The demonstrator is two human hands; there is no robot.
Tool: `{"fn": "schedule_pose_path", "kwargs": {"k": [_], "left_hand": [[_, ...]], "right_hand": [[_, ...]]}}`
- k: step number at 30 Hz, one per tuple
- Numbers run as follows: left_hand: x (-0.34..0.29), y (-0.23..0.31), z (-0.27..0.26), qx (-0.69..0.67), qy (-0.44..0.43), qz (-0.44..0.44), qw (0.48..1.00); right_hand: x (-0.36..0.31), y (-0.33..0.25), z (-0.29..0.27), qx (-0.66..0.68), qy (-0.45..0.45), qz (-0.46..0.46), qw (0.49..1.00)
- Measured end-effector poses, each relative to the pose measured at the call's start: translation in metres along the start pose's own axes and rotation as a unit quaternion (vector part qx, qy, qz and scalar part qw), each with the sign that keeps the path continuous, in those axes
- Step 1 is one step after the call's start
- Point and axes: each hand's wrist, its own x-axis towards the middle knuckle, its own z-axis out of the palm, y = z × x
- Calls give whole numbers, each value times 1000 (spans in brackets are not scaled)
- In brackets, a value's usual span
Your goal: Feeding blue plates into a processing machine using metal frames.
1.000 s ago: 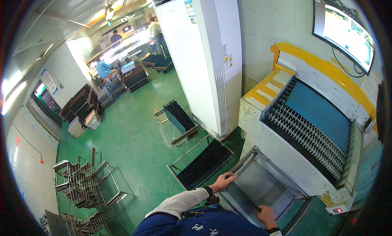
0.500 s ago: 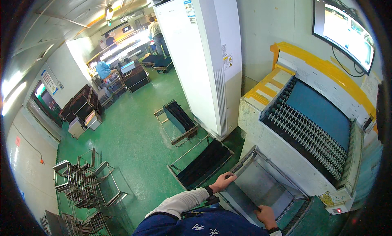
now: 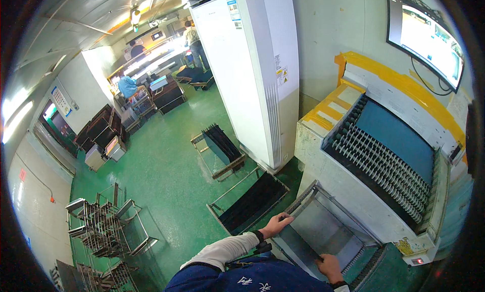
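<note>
A dark flat panel (image 3: 301,245) lies between my two hands, over the near side of a metal rack (image 3: 348,222). My left hand (image 3: 276,225) is closed on its upper left end, thumb on top. At the lower right end, my right hand (image 3: 329,268) grips the edge with curled fingers. Toothed rails run along the rack's side, and a grey sheet lines its inside. Just beyond it stands a white machine with rows of rollers (image 3: 380,163), on which a blue panel (image 3: 396,140) rests.
Left of my hands, a floor rack holds black panels (image 3: 252,202); another rack (image 3: 221,146) stands behind it. A tall white cabinet unit (image 3: 247,74) rises ahead. Stacked metal frames (image 3: 103,226) stand at left. A person (image 3: 194,44) stands at a far lit bench.
Both hands keep their hold on the dark panel with almost no movement. The blue panel on the rollers has shifted slightly away from me. A far person at the bench has leaned lower.
</note>
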Motion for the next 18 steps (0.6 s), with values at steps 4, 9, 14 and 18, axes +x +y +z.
{"fn": "schedule_pose_path", "kwargs": {"k": [4,9,14,18], "left_hand": [[1,-2,0,-4,2,7,1000],[1,-1,1,-8,1,3,1000],[1,-2,1,-7,4,2,1000],[0,1,0,-3,0,-5,1000]], "right_hand": [[1,0,0,-1,-7,4,1000],[0,-2,-2,5,-4,-1,1000],[1,4,4,-6,10,-13,1000],[2,4,4,-10,-3,-3,1000]]}}
